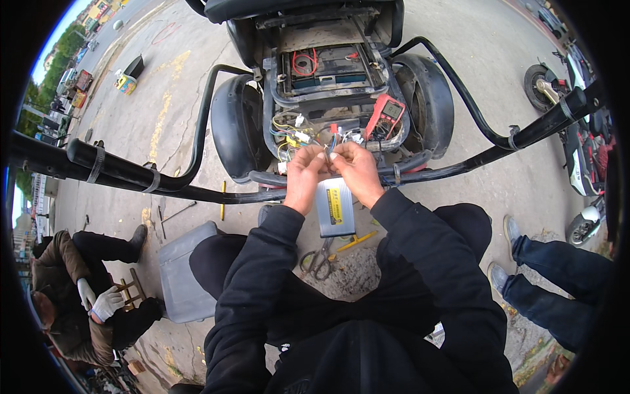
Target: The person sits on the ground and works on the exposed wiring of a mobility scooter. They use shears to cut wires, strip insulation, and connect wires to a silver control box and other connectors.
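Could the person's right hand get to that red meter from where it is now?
Probably yes. The red meter lies close beyond the right hand, with nothing solid visible between them, though that hand seems to be pinching thin wires and might have to let go first.

Yellow label (335, 205) with small print on silver box (322, 209)

The hands (304, 177) (357, 172) partly hide the thin wires (333, 140) they pinch (their ends too small to tell).

Diffuse daylight casts soft shadows; edges bend toward a black rim.
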A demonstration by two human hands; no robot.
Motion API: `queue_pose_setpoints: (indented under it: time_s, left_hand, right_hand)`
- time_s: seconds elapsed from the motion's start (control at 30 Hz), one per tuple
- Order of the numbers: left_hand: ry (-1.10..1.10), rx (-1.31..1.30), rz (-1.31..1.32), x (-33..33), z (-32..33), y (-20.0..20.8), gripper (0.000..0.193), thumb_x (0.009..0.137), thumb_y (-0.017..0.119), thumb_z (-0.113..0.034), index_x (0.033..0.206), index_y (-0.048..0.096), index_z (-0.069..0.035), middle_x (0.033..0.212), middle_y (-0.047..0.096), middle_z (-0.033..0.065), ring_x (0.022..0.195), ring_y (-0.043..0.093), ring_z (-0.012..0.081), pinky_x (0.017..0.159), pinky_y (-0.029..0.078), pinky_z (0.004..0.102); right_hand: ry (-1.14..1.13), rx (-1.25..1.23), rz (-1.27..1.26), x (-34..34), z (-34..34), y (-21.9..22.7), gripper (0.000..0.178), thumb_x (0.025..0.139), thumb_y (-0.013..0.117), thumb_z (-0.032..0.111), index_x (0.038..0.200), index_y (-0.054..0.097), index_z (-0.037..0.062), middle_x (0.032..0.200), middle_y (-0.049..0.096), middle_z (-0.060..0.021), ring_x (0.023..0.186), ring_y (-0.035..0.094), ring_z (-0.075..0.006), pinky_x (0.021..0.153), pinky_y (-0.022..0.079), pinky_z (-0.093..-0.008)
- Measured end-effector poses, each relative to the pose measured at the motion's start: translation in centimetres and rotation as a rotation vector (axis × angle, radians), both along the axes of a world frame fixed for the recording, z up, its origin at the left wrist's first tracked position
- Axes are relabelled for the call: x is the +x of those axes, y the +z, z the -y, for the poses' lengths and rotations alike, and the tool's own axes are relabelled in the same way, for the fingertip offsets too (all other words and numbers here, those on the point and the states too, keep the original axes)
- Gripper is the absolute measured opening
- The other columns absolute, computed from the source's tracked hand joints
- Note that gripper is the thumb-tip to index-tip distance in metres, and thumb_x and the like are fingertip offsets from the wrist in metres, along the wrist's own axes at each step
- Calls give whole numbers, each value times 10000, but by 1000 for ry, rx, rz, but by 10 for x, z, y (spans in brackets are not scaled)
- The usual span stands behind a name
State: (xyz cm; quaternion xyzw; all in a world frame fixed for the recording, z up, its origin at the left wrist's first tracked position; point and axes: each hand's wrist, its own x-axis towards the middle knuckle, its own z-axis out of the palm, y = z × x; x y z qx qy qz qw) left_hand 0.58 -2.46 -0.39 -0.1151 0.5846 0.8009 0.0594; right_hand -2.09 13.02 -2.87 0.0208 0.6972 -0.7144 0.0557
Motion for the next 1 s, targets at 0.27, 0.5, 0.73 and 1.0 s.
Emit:
queue_pose_setpoints:
  time_s: [0.27,0.5,0.73,1.0]
  left_hand:
    - [47,26,34,1,0,1,104,1095,644,-102,1179,687,-60,1018,704,0,865,642,84,794,585,280]
    - [51,-7,2,3,2,-5,122,1109,659,-127,1200,690,-50,1041,715,-2,874,666,86,786,591,268]
    - [62,-65,29,9,7,-4,169,1116,663,-166,1236,701,-53,1097,736,12,948,714,101,788,598,274]
    - [-5,-107,-8,15,0,3,189,1147,630,-205,1235,688,-48,1174,767,36,991,744,116,813,609,275]
  right_hand:
    - [8,-8,73,0,-2,10,136,1008,724,60,1084,742,-51,939,810,-139,790,788,-179,735,635,-339]
    - [-13,80,155,1,-10,24,151,1046,706,63,1155,705,-41,965,790,-88,749,741,-127,650,585,-287]
    - [5,42,230,11,-27,31,168,1103,669,110,1248,678,25,1083,796,-45,757,725,-90,648,544,-231]
    - [18,73,244,9,-37,32,178,1101,686,140,1226,675,14,1076,796,-54,741,721,-95,624,530,-231]
